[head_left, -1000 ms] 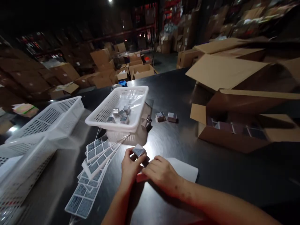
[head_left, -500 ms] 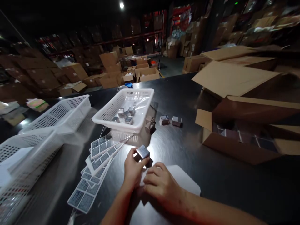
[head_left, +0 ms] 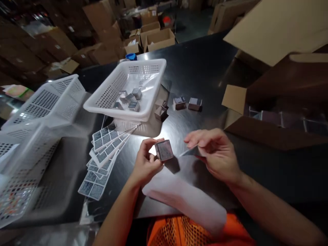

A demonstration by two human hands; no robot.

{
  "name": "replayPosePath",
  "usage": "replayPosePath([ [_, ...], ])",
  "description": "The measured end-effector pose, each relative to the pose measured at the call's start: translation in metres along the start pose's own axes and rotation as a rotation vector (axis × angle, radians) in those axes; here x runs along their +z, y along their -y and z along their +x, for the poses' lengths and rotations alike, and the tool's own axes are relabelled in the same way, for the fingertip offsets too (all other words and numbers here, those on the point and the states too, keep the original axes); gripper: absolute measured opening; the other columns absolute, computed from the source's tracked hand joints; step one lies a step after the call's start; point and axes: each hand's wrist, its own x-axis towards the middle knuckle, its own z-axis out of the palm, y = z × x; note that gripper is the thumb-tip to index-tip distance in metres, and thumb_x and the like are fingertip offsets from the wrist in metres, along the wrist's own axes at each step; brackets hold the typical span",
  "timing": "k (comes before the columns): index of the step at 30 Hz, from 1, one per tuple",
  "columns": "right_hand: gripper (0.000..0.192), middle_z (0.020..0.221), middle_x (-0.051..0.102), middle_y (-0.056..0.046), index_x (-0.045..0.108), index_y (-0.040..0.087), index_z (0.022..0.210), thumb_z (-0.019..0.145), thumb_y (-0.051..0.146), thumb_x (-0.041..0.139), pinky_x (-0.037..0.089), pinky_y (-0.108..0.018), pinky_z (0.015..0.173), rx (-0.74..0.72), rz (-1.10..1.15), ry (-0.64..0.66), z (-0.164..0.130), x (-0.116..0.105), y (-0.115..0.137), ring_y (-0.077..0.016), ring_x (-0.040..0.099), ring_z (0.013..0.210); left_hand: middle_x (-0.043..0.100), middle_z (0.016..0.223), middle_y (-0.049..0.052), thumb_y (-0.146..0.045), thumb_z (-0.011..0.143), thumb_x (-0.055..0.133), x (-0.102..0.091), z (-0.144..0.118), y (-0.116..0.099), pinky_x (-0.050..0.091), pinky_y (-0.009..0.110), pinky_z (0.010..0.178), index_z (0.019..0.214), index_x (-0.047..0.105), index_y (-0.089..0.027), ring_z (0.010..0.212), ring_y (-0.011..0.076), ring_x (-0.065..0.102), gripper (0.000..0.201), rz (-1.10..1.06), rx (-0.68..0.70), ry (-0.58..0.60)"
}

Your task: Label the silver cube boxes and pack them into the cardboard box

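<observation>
Your left hand [head_left: 146,163] pinches a small box [head_left: 164,151] between thumb and fingers at its left side, with one square face turned up toward you. Your right hand [head_left: 219,153] pinches a thin flat piece [head_left: 191,150] between thumb and fingertips, its free edge pointing at the box; a gap separates the two.

Below your hands, a white sheet [head_left: 184,198] slants down to the right, its lower end passing the table's near edge in front of your orange vest [head_left: 179,230]. To your left, label sheets [head_left: 101,157] fan out, their upper ends reaching the front of a white basket [head_left: 120,114] with small silver boxes [head_left: 134,106] in it. More silver boxes [head_left: 161,113] stand just beside its right wall.

Ahead, two loose boxes [head_left: 179,103] sit side by side, slightly apart. Dark tabletop [head_left: 205,68] stretches behind them, and also runs between them and the open carton [head_left: 266,133] on your right. The carton's raised flap [head_left: 233,99] is the nearest edge beyond your right hand.
</observation>
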Motion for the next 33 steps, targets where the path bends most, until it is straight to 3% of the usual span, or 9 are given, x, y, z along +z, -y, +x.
replayPosePath([
  [4, 0.017, 0.083, 0.067, 0.003, 0.060, 0.025, 0.094, 0.089, 0.029, 0.076, 0.056, -0.027, 0.072, 0.343, -0.087, 0.102, 0.002, -0.004, 0.003, -0.0130, 0.068, 0.076, 0.070, 0.135, 0.005, -0.004, 0.055, 0.069, 0.000, -0.005, 0.001, 0.024, 0.017, 0.042, 0.102, 0.059, -0.025, 0.043, -0.0015, 0.028, 0.052, 0.044, 0.030, 0.090],
  [6, 0.029, 0.079, 0.067, 0.005, 0.055, 0.025, 0.106, 0.086, 0.028, 0.077, 0.053, -0.025, 0.066, 0.547, -0.108, 0.199, 0.003, -0.005, 0.005, -0.0127, 0.067, 0.071, 0.072, 0.132, 0.004, -0.004, 0.055, 0.070, -0.003, -0.006, 0.002, 0.023, 0.017, 0.042, 0.100, 0.060, -0.025, 0.043, -0.0013, 0.028, 0.051, 0.064, 0.038, 0.113],
  [9, 0.050, 0.076, 0.070, 0.007, 0.044, 0.027, 0.115, 0.080, 0.029, 0.080, 0.049, -0.024, 0.059, 0.701, -0.127, 0.231, 0.003, -0.004, 0.005, -0.0127, 0.065, 0.064, 0.072, 0.132, 0.002, -0.002, 0.056, 0.069, -0.008, -0.006, 0.005, 0.023, 0.018, 0.043, 0.103, 0.063, -0.027, 0.044, -0.0009, 0.028, 0.054, 0.099, 0.044, 0.162],
  [13, 0.053, 0.074, 0.070, 0.007, 0.039, 0.027, 0.111, 0.078, 0.032, 0.081, 0.049, -0.024, 0.057, 0.727, -0.152, 0.220, 0.001, -0.002, 0.004, -0.0132, 0.065, 0.061, 0.072, 0.132, 0.004, -0.001, 0.058, 0.072, -0.012, -0.006, 0.008, 0.020, 0.019, 0.043, 0.106, 0.065, -0.028, 0.044, 0.0002, 0.028, 0.056, 0.145, 0.073, 0.219],
  [25, 0.063, 0.071, 0.068, 0.010, 0.036, 0.028, 0.108, 0.071, 0.024, 0.087, 0.046, -0.018, 0.052, 0.842, 0.004, 0.208, 0.001, -0.002, 0.003, -0.0101, 0.063, 0.058, 0.072, 0.132, 0.005, -0.003, 0.059, 0.076, -0.010, -0.007, 0.006, 0.019, 0.020, 0.042, 0.106, 0.066, -0.027, 0.044, 0.0008, 0.029, 0.053, 0.169, 0.068, 0.210],
  [33, 0.065, 0.068, 0.067, 0.010, 0.035, 0.028, 0.105, 0.069, 0.025, 0.089, 0.042, -0.017, 0.049, 0.864, 0.030, 0.187, 0.003, -0.001, 0.004, -0.0095, 0.060, 0.053, 0.072, 0.132, 0.004, 0.001, 0.061, 0.077, -0.013, -0.005, 0.010, 0.021, 0.016, 0.042, 0.109, 0.065, -0.028, 0.045, -0.0011, 0.028, 0.057, 0.138, 0.125, 0.279],
])
